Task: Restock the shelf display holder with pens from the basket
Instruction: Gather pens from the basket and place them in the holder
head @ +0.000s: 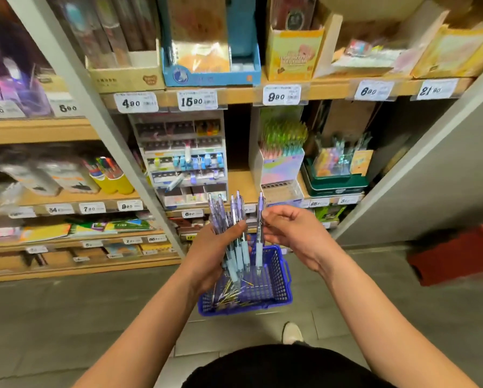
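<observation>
Left hand (209,253) grips pen bundle (239,256); right hand (293,233) pinches single pen (259,247); blue basket (280,287) holds loose pens (232,296).

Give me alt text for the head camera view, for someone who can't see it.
A person's left hand grips a bundle of purple pens while the right hand pinches a single pen, above a blue basket before stationery shelves.

your left grip (216,249): fingers and thumb curled round a bundle of pens (230,212) | your right grip (296,233): thumb and fingertips pinch a single pen (260,242), held upright, just beside the left | both forearms bare, stretched forward, converging, wrists about level
</observation>
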Demonstrator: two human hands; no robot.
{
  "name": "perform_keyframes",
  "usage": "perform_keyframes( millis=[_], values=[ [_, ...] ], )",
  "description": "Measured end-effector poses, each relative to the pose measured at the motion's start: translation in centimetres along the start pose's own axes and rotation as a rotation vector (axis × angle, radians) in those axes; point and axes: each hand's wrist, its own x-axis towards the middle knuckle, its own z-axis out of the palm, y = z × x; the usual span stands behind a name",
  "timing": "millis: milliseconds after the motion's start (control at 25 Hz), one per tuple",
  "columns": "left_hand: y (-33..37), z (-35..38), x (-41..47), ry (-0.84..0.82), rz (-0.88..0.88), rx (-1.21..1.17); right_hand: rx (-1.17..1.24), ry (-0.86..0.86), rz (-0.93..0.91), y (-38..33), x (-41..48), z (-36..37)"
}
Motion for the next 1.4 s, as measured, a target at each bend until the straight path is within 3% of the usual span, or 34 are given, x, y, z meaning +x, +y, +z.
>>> perform_keyframes(
  millis=[320, 600, 880, 1160, 1400],
  values=[
    [-1.6, 8.9, 7.7, 0.091, 0.016, -0.048, -0.059, -0.053, 0.086, -2.5, 5.3, -10.1],
    [-0.5, 9.7, 11.4, 0.165, -0.03, -0.039, -0.126, -0.039, 0.079, -3.2, 9.8, -11.8],
    [1.1, 5.5, 14.4, 0.055, -0.066, -0.02, -0.084, 0.088, 0.074, -1.1, 12.7, -8.3],
    [0.4, 1.9, 16.0, 0.092, -0.179, -0.123, -0.086, 0.265, 0.059, 0.8, 15.7, -7.9],
    [0.2, 3.3, 18.3, 0.121, -0.185, -0.161, -0.444, 0.475, -0.104, 0.8, 20.7, -10.4]
  ],
)
